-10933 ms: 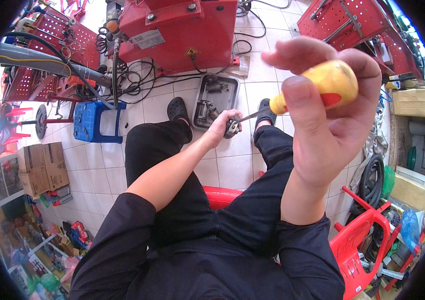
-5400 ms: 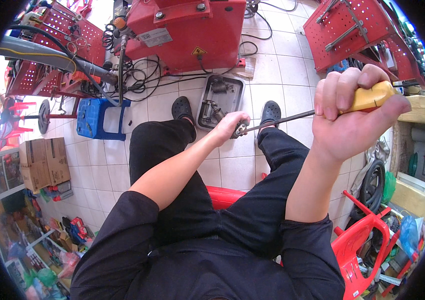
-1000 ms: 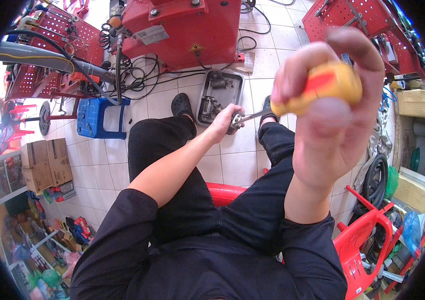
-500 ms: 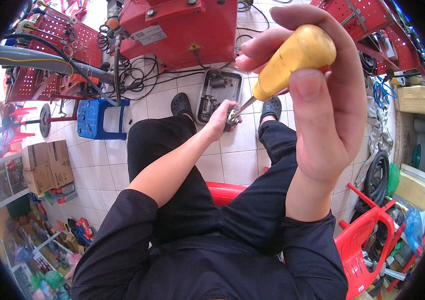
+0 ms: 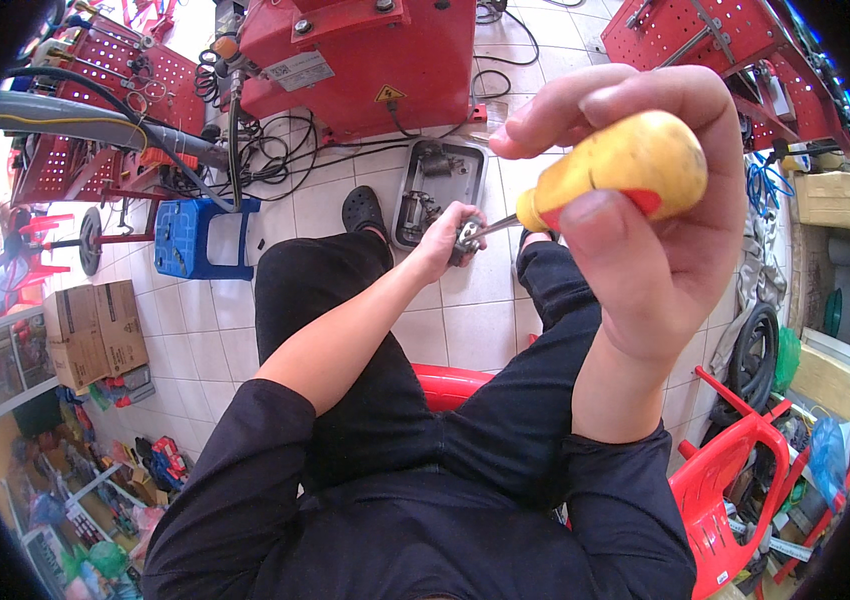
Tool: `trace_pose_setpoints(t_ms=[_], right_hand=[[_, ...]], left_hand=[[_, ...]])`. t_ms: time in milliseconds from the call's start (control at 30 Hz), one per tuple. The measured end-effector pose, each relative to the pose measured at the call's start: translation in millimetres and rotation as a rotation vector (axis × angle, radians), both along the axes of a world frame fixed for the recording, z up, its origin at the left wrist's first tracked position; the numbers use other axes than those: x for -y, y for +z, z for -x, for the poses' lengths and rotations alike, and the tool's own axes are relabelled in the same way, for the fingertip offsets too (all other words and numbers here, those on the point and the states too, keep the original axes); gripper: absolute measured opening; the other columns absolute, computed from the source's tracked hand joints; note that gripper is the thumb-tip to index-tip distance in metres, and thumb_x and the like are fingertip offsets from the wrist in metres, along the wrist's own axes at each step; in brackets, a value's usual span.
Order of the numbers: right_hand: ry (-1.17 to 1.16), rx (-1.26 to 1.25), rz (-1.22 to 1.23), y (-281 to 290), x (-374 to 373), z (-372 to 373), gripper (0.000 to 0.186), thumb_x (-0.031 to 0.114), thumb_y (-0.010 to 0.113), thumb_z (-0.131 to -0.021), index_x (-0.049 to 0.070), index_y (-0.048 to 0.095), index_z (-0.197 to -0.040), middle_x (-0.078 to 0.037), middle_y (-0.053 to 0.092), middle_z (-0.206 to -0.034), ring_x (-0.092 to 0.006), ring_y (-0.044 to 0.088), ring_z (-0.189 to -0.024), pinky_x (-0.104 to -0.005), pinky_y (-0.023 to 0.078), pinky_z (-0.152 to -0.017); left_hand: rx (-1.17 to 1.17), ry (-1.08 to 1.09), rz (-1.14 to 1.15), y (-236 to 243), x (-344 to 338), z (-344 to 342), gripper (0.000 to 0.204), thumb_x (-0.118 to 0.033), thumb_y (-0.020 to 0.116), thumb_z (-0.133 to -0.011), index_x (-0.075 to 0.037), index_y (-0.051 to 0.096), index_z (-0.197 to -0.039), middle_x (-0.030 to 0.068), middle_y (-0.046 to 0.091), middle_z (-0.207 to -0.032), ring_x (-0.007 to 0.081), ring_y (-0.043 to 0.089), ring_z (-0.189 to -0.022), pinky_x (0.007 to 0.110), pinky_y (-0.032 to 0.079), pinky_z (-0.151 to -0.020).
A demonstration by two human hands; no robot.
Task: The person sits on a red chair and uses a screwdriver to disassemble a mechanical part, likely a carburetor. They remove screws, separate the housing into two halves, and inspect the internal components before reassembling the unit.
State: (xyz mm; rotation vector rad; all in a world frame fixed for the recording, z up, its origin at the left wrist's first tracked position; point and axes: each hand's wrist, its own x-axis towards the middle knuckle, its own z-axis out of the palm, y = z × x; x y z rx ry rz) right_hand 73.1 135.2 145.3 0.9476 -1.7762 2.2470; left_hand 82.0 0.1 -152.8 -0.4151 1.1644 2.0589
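My right hand (image 5: 645,200) is closed round the yellow handle of a screwdriver (image 5: 635,170), thumb underneath and fingers curled over the top. The handle has a red patch and is close to the camera. Its steel shaft runs down and left to a small metal part (image 5: 467,236). That part sits in my left hand (image 5: 441,243), whose fingers wrap round it between my knees. The screwdriver's tip meets the part's face; the exact contact is too small to make out. Beyond my left hand a metal tray (image 5: 457,192) holds greasy metal parts on the floor.
A big red machine (image 5: 365,70) stands ahead, with black cables (image 5: 290,160) along the floor. At left are a blue stool (image 5: 180,240) and a cardboard box (image 5: 95,330). A red chair (image 5: 735,490) is close on my right, near a tyre (image 5: 755,350).
My right hand and the screwdriver handle have shifted down and slightly right; the handle has turned, showing more of its red patch. My left hand stays nearly in place with the metal part.
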Motion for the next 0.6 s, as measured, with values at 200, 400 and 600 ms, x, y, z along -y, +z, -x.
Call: trace_pose_setpoints(t_ms=[200,400,600], right_hand=[[0.040,-0.022,-0.007,-6.1,-3.8,5.8,0.037,0.019,0.062,-0.084,0.002,0.039,-0.107,-0.017,0.057,-0.087,-0.0214,0.059,-0.077,-0.0339,0.049,-0.074],[0.135,-0.142,0.045,-26.0,-7.7,22.7,0.043,0.043,0.057,-0.088,0.005,0.040,-0.102,-0.004,0.049,-0.068,-0.0108,0.046,-0.058,-0.0254,0.041,-0.056],[0.011,0.126,-0.050,-12.4,-2.3,5.1,0.065,0.073,0.040,-0.081,0.008,0.041,-0.089,-0.002,0.044,-0.061,-0.0093,0.039,-0.048,-0.0239,0.035,-0.047]], left_hand=[[-0.034,-0.059,0.009,3.7,-0.4,-3.1,0.035,-0.042,0.038,-0.090,-0.013,0.059,-0.087,0.0042,0.059,-0.065,0.0106,0.049,-0.048,0.024,0.036,-0.042],[-0.045,-0.108,0.062,9.4,-0.9,-3.0,0.036,-0.041,0.037,-0.091,-0.012,0.059,-0.088,0.0042,0.059,-0.066,0.0108,0.049,-0.049,0.024,0.036,-0.043],[-0.136,-0.103,0.182,18.8,-6.0,-10.5,0.037,-0.040,0.035,-0.091,-0.011,0.058,-0.087,0.0042,0.058,-0.065,0.0101,0.049,-0.049,0.024,0.037,-0.043]])
